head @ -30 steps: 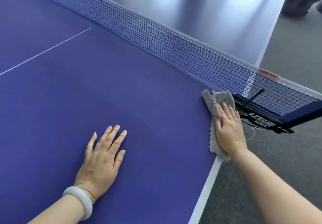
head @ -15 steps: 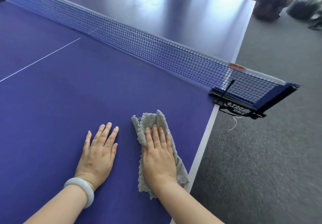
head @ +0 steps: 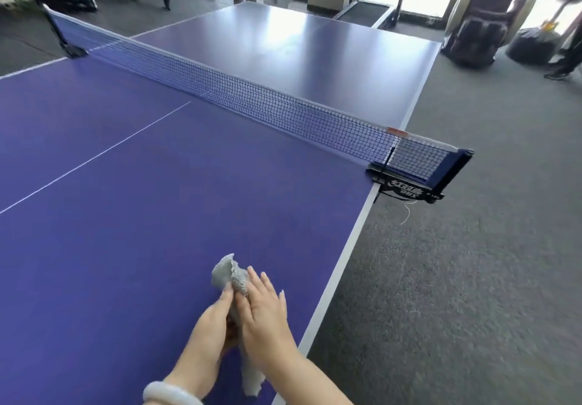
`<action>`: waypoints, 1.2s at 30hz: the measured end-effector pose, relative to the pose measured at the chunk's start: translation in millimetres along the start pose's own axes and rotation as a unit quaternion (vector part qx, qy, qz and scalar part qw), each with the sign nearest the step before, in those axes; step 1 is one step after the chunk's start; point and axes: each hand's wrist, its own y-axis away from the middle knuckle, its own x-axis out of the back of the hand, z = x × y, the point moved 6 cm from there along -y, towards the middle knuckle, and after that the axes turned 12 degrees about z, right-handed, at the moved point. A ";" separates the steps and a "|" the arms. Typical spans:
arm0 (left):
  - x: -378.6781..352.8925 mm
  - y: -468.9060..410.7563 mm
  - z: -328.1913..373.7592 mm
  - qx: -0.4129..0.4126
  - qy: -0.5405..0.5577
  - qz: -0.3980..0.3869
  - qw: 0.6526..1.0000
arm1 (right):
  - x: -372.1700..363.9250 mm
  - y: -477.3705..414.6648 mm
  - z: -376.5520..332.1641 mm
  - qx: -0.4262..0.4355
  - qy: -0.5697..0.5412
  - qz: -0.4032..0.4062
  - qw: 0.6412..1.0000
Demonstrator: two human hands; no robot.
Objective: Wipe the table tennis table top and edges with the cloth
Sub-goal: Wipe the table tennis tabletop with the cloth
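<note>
The right hand (head: 266, 316) lies with straight, close-set fingers flat against a grey terry cloth (head: 225, 274), pressing it rather than curling round it. The left hand (head: 209, 329) meets the cloth from the other side, its thumb laid up along the fabric. Its fingers are hidden behind the cloth and the right hand, so I cannot tell whether it grips. A smooth white bangle (head: 167, 395) sits on the left wrist.

The cloth is bunched between the two hands. Its crumpled top sticks up past the fingertips and a tail hangs below the right wrist, over the near half of the blue table-tennis counter (head: 126, 247), near its white right edge stripe (head: 343, 253).

A thin white centre line (head: 94, 159) runs across the near half. Further out, the dark mesh net (head: 252, 99) spans the counter, fixed at the right by a black clamp post (head: 406, 189) that overhangs grey carpet (head: 456, 278).
</note>
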 end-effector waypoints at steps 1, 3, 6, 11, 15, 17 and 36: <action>-2.2 17.0 5.1 0.000 0.041 -0.017 0.999 | 3.8 10.6 -8.4 0.004 0.003 -0.002 1.000; -6.3 42.1 16.1 -0.024 0.076 -0.033 0.996 | 10.9 28.0 -20.9 0.017 0.008 -0.004 1.000; -13.1 74.9 26.0 -0.045 0.071 -0.053 0.995 | 35.5 52.1 -34.8 0.031 -0.008 0.003 0.999; -24.2 115.7 23.7 -0.072 0.067 -0.069 0.993 | 94.4 90.0 -39.1 0.009 -0.126 0.012 0.992; -44.0 157.2 16.6 -0.086 0.084 -0.100 0.988 | 149.3 133.9 -8.0 -0.111 -0.257 0.071 0.958; -58.2 187.5 6.3 -0.098 0.079 -0.117 0.985 | 176.0 169.9 11.0 -0.150 -0.254 0.113 0.949; 9.7 382.9 -115.6 -0.285 -0.115 0.011 0.951 | 222.6 461.3 19.2 -0.073 -0.185 0.257 0.946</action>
